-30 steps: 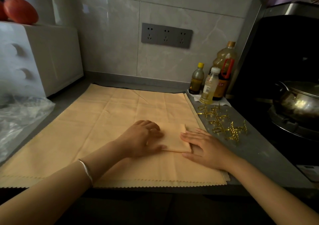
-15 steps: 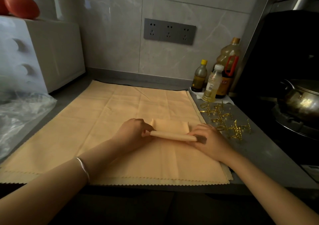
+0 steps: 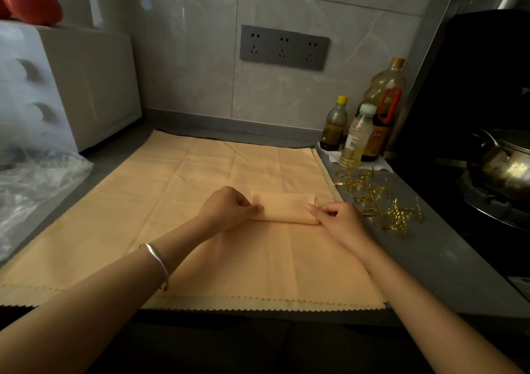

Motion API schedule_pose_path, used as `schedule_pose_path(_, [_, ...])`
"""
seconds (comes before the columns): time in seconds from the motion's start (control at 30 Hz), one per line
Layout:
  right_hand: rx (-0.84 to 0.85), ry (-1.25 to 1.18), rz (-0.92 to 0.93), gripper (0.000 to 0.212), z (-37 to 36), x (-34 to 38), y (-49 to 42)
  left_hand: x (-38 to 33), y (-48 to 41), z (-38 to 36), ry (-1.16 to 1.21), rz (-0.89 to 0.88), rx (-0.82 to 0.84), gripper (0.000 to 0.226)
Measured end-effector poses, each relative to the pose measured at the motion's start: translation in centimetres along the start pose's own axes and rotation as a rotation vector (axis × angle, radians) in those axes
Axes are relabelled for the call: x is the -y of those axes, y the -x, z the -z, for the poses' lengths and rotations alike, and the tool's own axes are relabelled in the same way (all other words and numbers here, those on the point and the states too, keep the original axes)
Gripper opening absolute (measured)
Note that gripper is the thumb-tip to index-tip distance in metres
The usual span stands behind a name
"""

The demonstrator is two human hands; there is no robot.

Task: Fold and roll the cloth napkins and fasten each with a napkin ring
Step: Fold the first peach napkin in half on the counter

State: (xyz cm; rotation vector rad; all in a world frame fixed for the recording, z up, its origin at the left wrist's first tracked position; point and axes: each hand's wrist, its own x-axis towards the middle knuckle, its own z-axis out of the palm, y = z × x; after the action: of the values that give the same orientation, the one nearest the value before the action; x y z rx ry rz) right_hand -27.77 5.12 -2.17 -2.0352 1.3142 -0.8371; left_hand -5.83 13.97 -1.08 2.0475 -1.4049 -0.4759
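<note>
Bench (image 3: pixel 430 264) of grey stone runs under everything, and most of it is covered by a stack of peach napkins (image 3: pixel 177 216) spread flat, zigzag edges toward the person. At nine o'clock stands a white cabinet (image 3: pixel 71 87), with a crumpled plastic bag (image 3: pixel 34 190) in front of it. A steel pot (image 3: pixel 507 167) sits at three o'clock. A grey socket strip (image 3: pixel 284 47) is on the tiled wall at twelve, and three bottles (image 3: pixel 355 138) cluster at one o'clock.

Near the middle of the spread stack lies the rolled napkin (image 3: pixel 284 208), crosswise, a flat strip of it showing on the far side. The left hand (image 3: pixel 226 210) has its grip curled on the roll's nine o'clock end, thumb and fingers pinching it. The right hand (image 3: pixel 341 218) pinches the three o'clock end likewise. Gold napkin rings (image 3: pixel 378 201) lie scattered on bare bench just beyond the right hand, apart from the roll. A silver bangle (image 3: pixel 156 261) circles the left wrist.
</note>
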Motion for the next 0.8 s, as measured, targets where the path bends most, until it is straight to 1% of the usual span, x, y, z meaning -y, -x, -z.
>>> schedule_pose_path(0.1, [-0.015, 0.008, -0.061, 0.034, -0.3, -0.1, -0.5, -0.9, -0.3, 0.2, -0.084, 0.046, 0.024, 0.031])
schedule_pose_path(0.17, [-0.043, 0.024, -0.070, 0.032, -0.7, -0.2, -0.7, -1.2, -0.3, 0.4, -0.106, -0.002, -0.016, 0.034])
schedule_pose_path(0.23, [-0.098, 0.007, -0.056, 0.026, -1.0, -0.2, -0.8, -1.3, -0.3, 0.3, -0.165, -0.191, -0.061, 0.046])
schedule_pose_path(0.3, [-0.134, -0.063, 0.009, 0.028, -1.2, -0.1, -0.7, -1.7, 0.0, 0.0, -0.233, -0.391, -0.014, 0.052])
schedule_pose_path(0.37, [-0.095, -0.087, 0.193, 0.039, -1.2, -0.2, -0.6, -2.0, 0.1, -0.5, -0.365, -0.525, 0.068, 0.053])
schedule_pose_path(0.4, [-0.058, -0.041, 0.289, 0.042, -1.3, -0.4, -0.6, -1.9, 0.0, -0.7, -0.431, -0.561, 0.107, 0.053])
schedule_pose_path(0.43, [-0.026, 0.031, 0.362, 0.041, -1.4, -0.4, -0.6, -1.7, -0.1, -0.9, -0.476, -0.575, 0.143, 0.052])
schedule_pose_path(0.5, [0.041, 0.178, 0.408, 0.038, -1.7, -0.5, -0.6, -1.3, -0.2, -1.0, -0.489, -0.564, 0.186, 0.046])
schedule_pose_path(0.57, [0.150, 0.297, 0.372, 0.043, -1.9, -0.4, -0.5, -1.1, -0.1, -1.1, -0.488, -0.554, 0.203, 0.046])
schedule_pose_path(0.63, [0.236, 0.377, 0.339, 0.049, -1.9, -0.4, -0.4, -1.0, -0.1, -1.3, -0.514, -0.555, 0.212, 0.051])
schedule_pose_path(0.73, [0.274, 0.438, 0.317, 0.052, -1.8, -0.4, -0.4, -0.9, -0.2, -1.4, -0.521, -0.581, 0.202, 0.050])
schedule_pose_path(0.8, [0.290, 0.449, 0.303, 0.054, -1.8, -0.4, -0.3, -1.3, -0.3, -1.2, -0.578, -0.604, 0.182, 0.048])
